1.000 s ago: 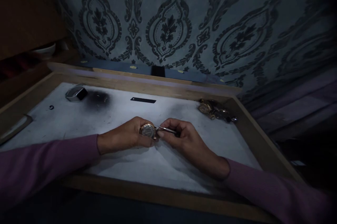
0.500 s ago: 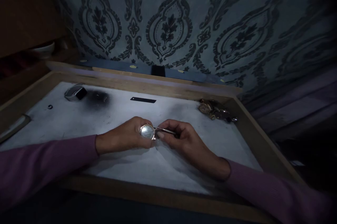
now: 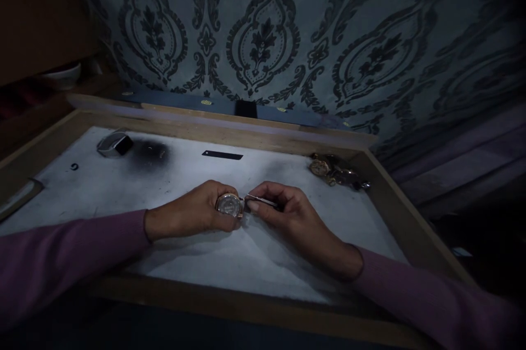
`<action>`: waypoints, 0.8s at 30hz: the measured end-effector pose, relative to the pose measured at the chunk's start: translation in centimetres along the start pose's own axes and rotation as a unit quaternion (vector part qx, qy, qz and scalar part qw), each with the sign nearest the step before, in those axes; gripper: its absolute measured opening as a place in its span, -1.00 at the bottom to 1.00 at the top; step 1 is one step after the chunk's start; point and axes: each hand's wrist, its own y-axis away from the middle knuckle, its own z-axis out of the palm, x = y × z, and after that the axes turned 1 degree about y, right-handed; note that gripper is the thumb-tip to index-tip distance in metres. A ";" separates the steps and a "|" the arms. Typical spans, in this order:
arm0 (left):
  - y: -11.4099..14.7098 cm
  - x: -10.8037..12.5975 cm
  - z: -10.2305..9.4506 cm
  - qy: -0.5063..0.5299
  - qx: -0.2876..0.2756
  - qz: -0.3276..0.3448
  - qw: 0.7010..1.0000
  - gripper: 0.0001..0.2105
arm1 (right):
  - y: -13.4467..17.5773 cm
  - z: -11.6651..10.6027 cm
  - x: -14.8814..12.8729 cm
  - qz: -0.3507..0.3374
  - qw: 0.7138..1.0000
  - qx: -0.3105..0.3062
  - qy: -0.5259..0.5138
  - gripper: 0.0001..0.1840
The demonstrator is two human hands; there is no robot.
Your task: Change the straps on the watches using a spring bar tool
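1. Watch (image 3: 229, 205): polished, gold-toned metal rim around a shiny, silvery centre.
2. Tool (image 3: 263, 200): slim, smooth metal with a bright gleam.
3. Sleeves (image 3: 107, 237): soft, matt knitted cloth, finely ribbed.
4. Surface (image 3: 263, 172): matt white, paper-like, with sooty smudges.
5. Frame (image 3: 197, 130): plain wood, dull finish.
6. Strip (image 3: 222, 155): flat, smooth, dark; metal or plastic, cannot tell.
7. Smartwatch (image 3: 123, 145): glossy black screen.
8. Heaped watches (image 3: 345, 177): glinting metal.

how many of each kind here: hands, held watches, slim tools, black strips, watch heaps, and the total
Left hand and right hand: 2
Held watch: 1
Slim tool: 1
Black strip: 1
Watch heap: 1
Total: 6
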 end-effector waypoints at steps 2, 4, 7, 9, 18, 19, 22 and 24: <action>0.0 -0.1 0.0 -0.001 0.000 0.006 1.000 -0.86 | 0.0 0.0 0.0 -0.001 1.000 -0.003 0.007 -0.83; 0.0 -0.1 0.0 -0.001 0.000 0.011 1.000 -0.87 | 0.1 0.0 0.0 -0.009 1.000 -0.003 0.014 -0.86; 0.0 -0.2 0.0 -0.003 -0.006 0.022 1.000 -0.88 | 0.1 0.0 -0.1 -0.022 1.000 -0.003 0.023 -0.88; 0.1 -0.2 0.1 -0.008 -0.008 0.030 0.999 -0.88 | 0.1 0.0 -0.2 -0.026 0.999 -0.005 0.025 -0.90; 0.2 0.0 0.2 -0.020 -0.004 0.041 0.999 -0.86 | 0.1 0.0 -0.5 -0.047 0.998 -0.009 0.041 -0.89; 0.2 0.0 0.2 -0.025 -0.003 0.043 0.999 -0.86 | 0.2 0.0 -0.5 -0.048 0.998 -0.008 0.043 -0.89; 0.2 -0.1 0.1 -0.039 -0.001 0.048 0.998 -0.85 | 0.2 -0.1 -0.6 -0.049 0.998 -0.003 0.044 -0.91; 0.3 -0.1 0.1 -0.042 -0.003 0.051 0.998 -0.84 | 0.2 -0.1 -0.6 -0.053 0.997 0.000 0.047 -0.92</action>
